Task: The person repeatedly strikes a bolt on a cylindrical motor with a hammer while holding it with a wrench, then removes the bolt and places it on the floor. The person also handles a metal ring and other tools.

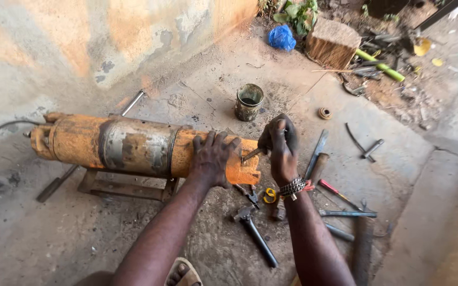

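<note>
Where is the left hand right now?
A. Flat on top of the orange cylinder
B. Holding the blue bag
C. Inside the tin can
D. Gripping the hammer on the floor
A: the left hand lies spread over the orange cylinder near its end, while the right hand holds a thin tool against that end.

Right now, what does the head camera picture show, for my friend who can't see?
A left hand presses on a rusty orange cylinder lying on a metal stand, while the right hand holds a thin tool against its end. Tools lie scattered on the concrete floor.
</note>
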